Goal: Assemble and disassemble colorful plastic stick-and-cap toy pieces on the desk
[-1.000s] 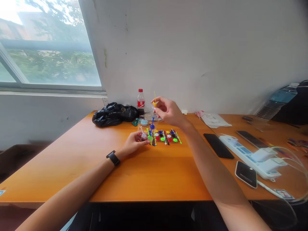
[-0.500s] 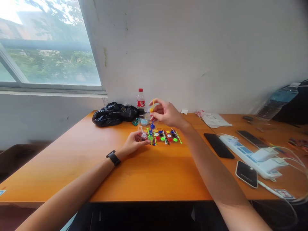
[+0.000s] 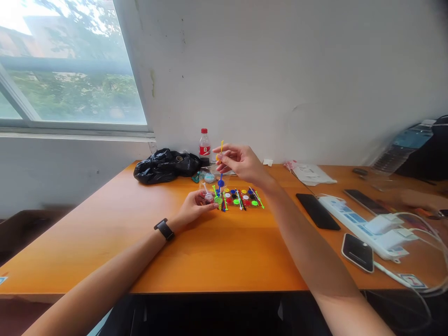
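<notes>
My right hand [image 3: 240, 163] is raised above the table and pinches a thin yellow stick [image 3: 221, 148] that points up from my fingertips. My left hand [image 3: 194, 208], a black watch [image 3: 164, 229] on its wrist, rests on the orange table [image 3: 196, 252] with its fingers curled around a small clear jar with a red bottom [image 3: 209, 199]. Just right of it lies a cluster of small coloured discs and sticks [image 3: 241, 198]. A blue stick [image 3: 220, 183] stands upright among them, under my right hand.
A crumpled black plastic bag [image 3: 164, 165] and a small red-labelled bottle [image 3: 204, 146] stand at the back by the wall. To the right lie papers [image 3: 310, 174], a dark phone [image 3: 318, 211], a white power strip [image 3: 364, 226] with chargers, and another phone [image 3: 357, 252]. Another person's hand [image 3: 420, 200] shows at far right.
My right hand has shifted slightly left and down with the yellow stick still pinched. My left hand has stayed in place. Another person's hand has come into view at far right.
</notes>
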`<state>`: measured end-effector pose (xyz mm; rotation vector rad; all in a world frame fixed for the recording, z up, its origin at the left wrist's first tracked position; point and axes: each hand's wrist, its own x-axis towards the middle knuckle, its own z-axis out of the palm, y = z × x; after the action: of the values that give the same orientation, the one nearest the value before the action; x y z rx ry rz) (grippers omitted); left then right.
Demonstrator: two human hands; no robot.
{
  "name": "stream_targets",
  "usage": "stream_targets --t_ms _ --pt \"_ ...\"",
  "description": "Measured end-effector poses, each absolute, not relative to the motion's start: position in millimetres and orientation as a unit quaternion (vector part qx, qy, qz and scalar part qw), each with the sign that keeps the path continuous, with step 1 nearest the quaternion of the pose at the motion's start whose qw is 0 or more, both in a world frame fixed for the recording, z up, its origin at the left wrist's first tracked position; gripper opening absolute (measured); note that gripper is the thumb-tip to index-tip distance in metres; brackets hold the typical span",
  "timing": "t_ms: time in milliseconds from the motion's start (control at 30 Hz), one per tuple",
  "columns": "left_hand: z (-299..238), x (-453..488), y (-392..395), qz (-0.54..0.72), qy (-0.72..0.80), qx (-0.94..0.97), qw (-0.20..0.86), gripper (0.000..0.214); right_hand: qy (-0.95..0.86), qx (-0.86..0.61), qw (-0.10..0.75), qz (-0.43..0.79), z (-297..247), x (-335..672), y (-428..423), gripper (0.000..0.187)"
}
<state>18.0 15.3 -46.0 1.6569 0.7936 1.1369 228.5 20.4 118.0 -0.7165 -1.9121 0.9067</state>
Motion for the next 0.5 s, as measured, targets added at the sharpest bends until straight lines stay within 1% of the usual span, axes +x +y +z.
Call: stream_targets --t_ms 267,500 --pt "-45.8 18.8 14.3 0.464 0.323 0.674 0.476 0.038 -0.77 -0.259 0.448 0.373 120.5 227.7 16.0 0.022" --pt "-45.6 18.9 14.2 0.467 0.314 0.677 0.475 0.039 -0.792 -0.281 0.437 0.322 121.9 228.9 17.1 0.018"
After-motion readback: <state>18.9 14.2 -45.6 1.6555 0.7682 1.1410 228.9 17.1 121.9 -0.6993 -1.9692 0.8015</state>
